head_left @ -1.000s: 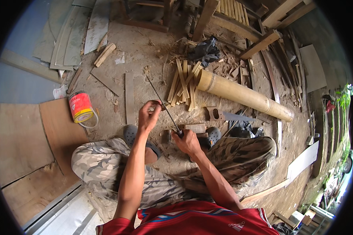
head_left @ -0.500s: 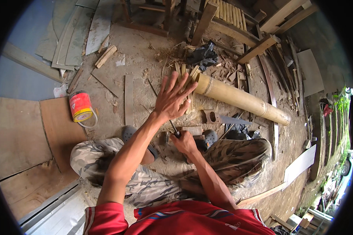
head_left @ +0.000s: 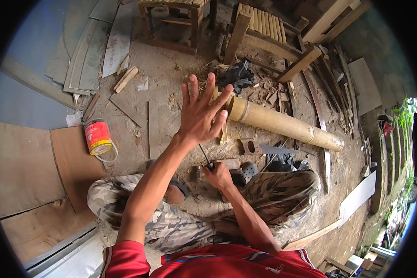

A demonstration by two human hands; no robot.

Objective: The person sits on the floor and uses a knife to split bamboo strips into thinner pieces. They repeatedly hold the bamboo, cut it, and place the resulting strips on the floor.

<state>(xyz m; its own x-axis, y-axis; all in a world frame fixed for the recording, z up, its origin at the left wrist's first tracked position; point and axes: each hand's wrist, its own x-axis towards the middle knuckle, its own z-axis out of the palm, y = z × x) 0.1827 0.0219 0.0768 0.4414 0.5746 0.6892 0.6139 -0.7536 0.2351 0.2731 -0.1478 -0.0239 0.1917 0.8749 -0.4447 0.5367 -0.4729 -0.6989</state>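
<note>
My left hand (head_left: 200, 111) is open, its fingers spread and pointing away from me. It hovers over the near end of a thick bamboo pole (head_left: 282, 123), hiding pale split bamboo strips (head_left: 224, 134) beneath it. Closer to my body, my right hand (head_left: 220, 177) is closed around the dark handle of a long thin metal tool (head_left: 204, 152). The tool's shaft runs up and left, passing behind my left hand; its exact kind is unclear. A short wooden block (head_left: 228, 163) lies just past my right hand. Right of these rests a handsaw (head_left: 268, 148) with a wooden handle.
A red and yellow can (head_left: 98, 137) stands at left beside brown boards (head_left: 72, 153). Black plastic bags (head_left: 238, 75) lie among wood scraps. Wooden frames with slatted tops (head_left: 262, 23) stand at the far side. My clog (head_left: 249, 171) is by the block.
The whole view has tilted slightly, so the surroundings sit lower. My left hand stays spread near the pole's end, shifted slightly left. The right hand keeps its grip on the tool.
</note>
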